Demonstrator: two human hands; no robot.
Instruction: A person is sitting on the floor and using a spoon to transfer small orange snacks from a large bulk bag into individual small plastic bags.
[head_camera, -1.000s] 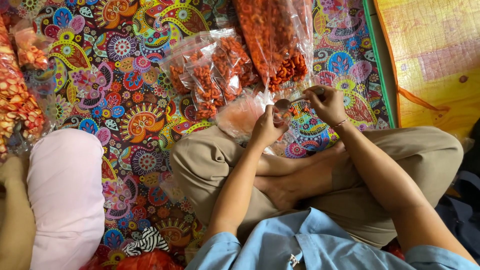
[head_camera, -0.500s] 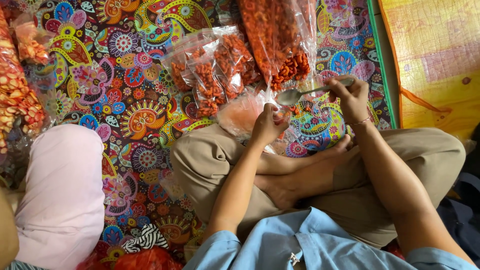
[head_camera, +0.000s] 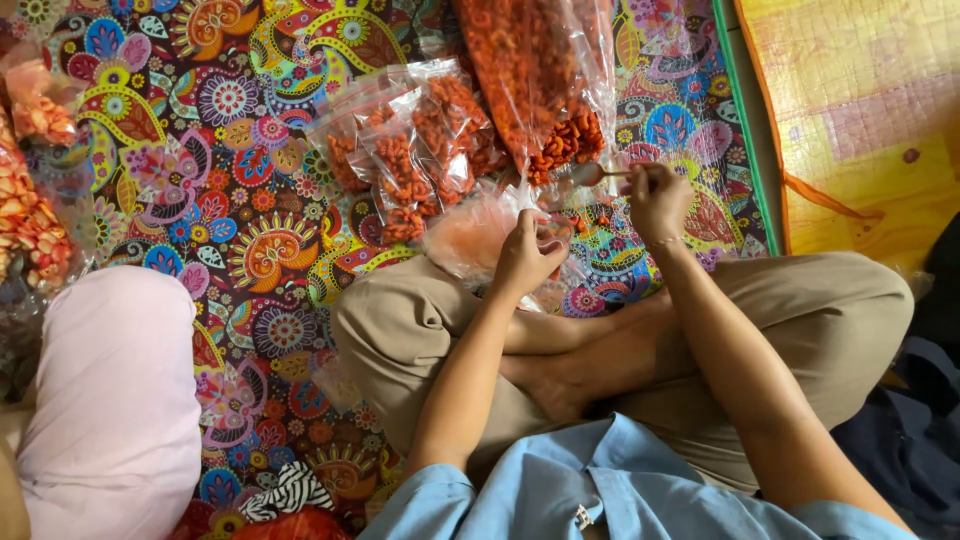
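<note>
Small clear bag (head_camera: 480, 232) of orange snack pieces sits just beyond the person's left knee, its mouth pinched and held up by the left hand (head_camera: 527, 255), whose fingers are closed on the plastic. The right hand (head_camera: 655, 200) is closed around the handle of a metal spoon (head_camera: 590, 174), whose bowl reaches left toward the big open bag (head_camera: 540, 90) of the same orange pieces lying further out on the patterned mat (head_camera: 240, 230). Whether the spoon is loaded right now is hard to tell; the bowl is partly lost against the crinkled plastic.

The likeliest slip is a spill: the small bag's mouth looks narrow and soft, so if the pinch slackens or the opening folds shut, pieces would fall onto the mat, where a few loose ones (head_camera: 598, 220) already seem to lie near the spoon. A tilted spoon carried across the gap would do the same. The big bag's thin film could also catch on the spoon's edge and drag or tear. Several filled packets (head_camera: 400, 165) lie close to the left of the scooping spot, and a wide sweep of the left elbow or bag could knock them about.
</note>
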